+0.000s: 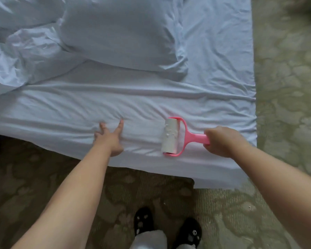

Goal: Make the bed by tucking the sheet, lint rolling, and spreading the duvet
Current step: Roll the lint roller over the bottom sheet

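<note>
Head view: lint rolling under way; right hand (221,141) gripping pink lint roller (171,136) flat on sheet (79,108) near bed edge, left hand (109,139) spread, pressing fabric taut; best rolled in steady overlapping strokes

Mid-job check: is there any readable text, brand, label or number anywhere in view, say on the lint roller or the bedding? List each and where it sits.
None can be read.
Lint roller: pink frame and handle, white sticky roll, no print visible.
Sheet, pillow and duvet: plain pale fabric, no tag or label showing.
Slippers: small white marks, a pattern, not letters.
Carpet: pattern only.
</note>
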The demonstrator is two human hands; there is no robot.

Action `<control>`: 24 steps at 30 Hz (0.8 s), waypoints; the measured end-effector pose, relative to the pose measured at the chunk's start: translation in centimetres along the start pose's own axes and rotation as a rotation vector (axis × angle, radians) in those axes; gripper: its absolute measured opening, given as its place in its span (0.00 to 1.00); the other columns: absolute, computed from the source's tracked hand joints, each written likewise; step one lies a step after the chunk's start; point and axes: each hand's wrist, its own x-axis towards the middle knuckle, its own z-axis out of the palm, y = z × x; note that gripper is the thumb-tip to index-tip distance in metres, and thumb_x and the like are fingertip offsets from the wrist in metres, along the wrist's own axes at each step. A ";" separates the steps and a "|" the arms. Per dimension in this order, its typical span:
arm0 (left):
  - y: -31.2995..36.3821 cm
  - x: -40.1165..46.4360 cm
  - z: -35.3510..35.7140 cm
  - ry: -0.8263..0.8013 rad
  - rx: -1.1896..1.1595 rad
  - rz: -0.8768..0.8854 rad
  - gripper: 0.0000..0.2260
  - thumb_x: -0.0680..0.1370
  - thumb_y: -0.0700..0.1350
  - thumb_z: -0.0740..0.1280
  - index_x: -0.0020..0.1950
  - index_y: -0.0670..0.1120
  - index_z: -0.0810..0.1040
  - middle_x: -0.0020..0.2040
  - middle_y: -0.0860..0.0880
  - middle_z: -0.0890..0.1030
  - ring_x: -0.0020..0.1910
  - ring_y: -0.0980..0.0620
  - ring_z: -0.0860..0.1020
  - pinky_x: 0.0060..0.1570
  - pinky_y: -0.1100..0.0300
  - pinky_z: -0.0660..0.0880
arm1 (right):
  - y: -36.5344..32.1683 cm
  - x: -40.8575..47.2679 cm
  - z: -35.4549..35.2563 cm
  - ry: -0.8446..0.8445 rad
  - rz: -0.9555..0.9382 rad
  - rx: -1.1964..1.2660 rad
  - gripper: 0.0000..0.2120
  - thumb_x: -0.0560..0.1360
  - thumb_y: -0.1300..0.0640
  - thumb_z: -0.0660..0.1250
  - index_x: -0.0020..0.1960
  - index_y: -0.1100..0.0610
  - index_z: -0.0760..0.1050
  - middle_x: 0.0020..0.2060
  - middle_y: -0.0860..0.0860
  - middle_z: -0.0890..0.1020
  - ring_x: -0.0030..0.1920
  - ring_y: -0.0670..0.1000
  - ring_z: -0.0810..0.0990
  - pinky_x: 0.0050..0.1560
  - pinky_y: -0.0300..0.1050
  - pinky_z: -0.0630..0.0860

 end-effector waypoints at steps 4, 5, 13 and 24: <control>4.3 -0.2 0.1 0.029 0.036 0.039 0.40 0.77 0.47 0.61 0.74 0.64 0.33 0.74 0.36 0.30 0.72 0.27 0.38 0.73 0.38 0.47 | 4.0 -1.8 0.5 0.020 0.035 0.000 0.03 0.75 0.54 0.60 0.45 0.53 0.69 0.39 0.51 0.76 0.37 0.53 0.74 0.37 0.44 0.71; 5.4 -0.3 0.1 0.052 0.075 0.087 0.39 0.77 0.48 0.61 0.75 0.63 0.34 0.74 0.36 0.30 0.73 0.29 0.36 0.73 0.38 0.47 | 4.9 -2.3 0.7 0.031 0.048 -0.011 0.03 0.75 0.54 0.60 0.46 0.53 0.70 0.41 0.51 0.78 0.37 0.53 0.74 0.38 0.43 0.71; 12.7 -2.0 1.3 0.012 0.223 0.349 0.47 0.72 0.64 0.67 0.75 0.63 0.34 0.75 0.45 0.28 0.74 0.36 0.33 0.68 0.29 0.47 | 8.6 -7.9 1.9 0.106 0.213 0.055 0.07 0.76 0.53 0.61 0.44 0.53 0.63 0.46 0.54 0.80 0.43 0.58 0.77 0.37 0.44 0.66; 19.6 -3.4 1.4 -0.014 0.278 0.454 0.51 0.69 0.64 0.71 0.77 0.59 0.37 0.76 0.50 0.31 0.75 0.38 0.34 0.67 0.27 0.48 | 6.7 -8.9 4.1 0.277 0.685 0.579 0.12 0.75 0.50 0.63 0.52 0.58 0.73 0.49 0.60 0.80 0.50 0.61 0.78 0.41 0.46 0.67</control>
